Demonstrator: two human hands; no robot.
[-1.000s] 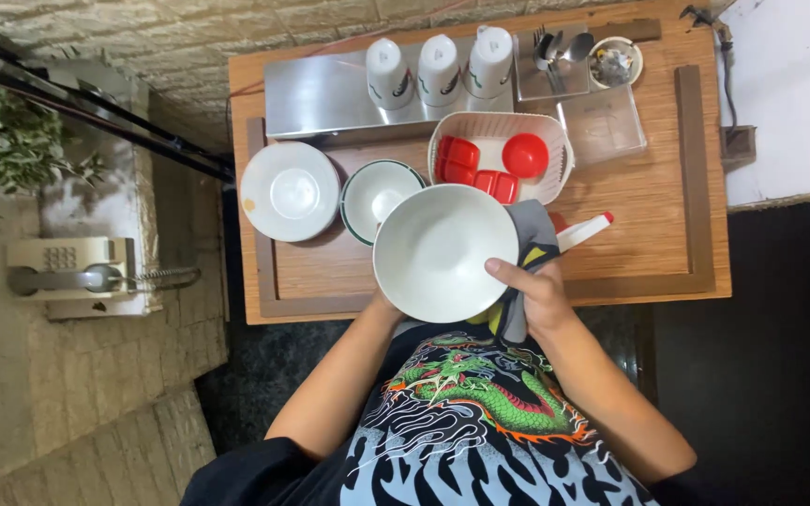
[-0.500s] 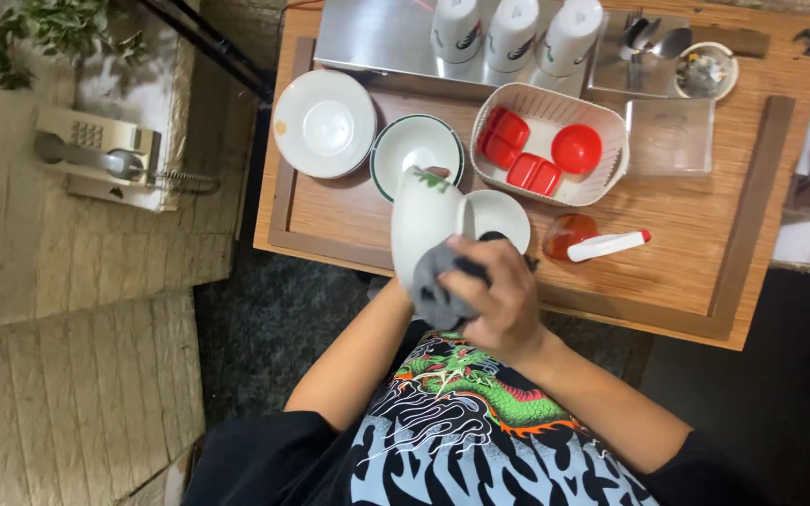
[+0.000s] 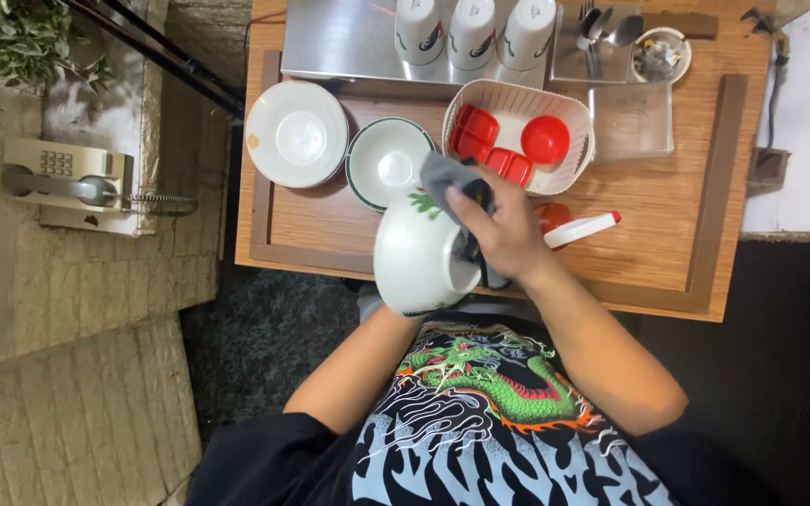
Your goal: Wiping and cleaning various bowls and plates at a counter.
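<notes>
White bowl [image 3: 416, 258], tipped on its side, sits at the frame's centre over the near edge of the wooden tabletop [image 3: 667, 201]. The right hand [image 3: 503, 230] presses a grey cloth [image 3: 444, 175] against it, fingers closed. The left hand is hidden behind the bowl, probably gripping it.

Wooden tray [image 3: 686, 197]: plate [image 3: 296, 134] far left; bowl [image 3: 389, 161] right of it; basket [image 3: 517, 136] further right, holding lidded containers [image 3: 546, 139]. Cups [image 3: 473, 33] stood beyond. Spray bottle [image 3: 581, 228] lay nearer.
</notes>
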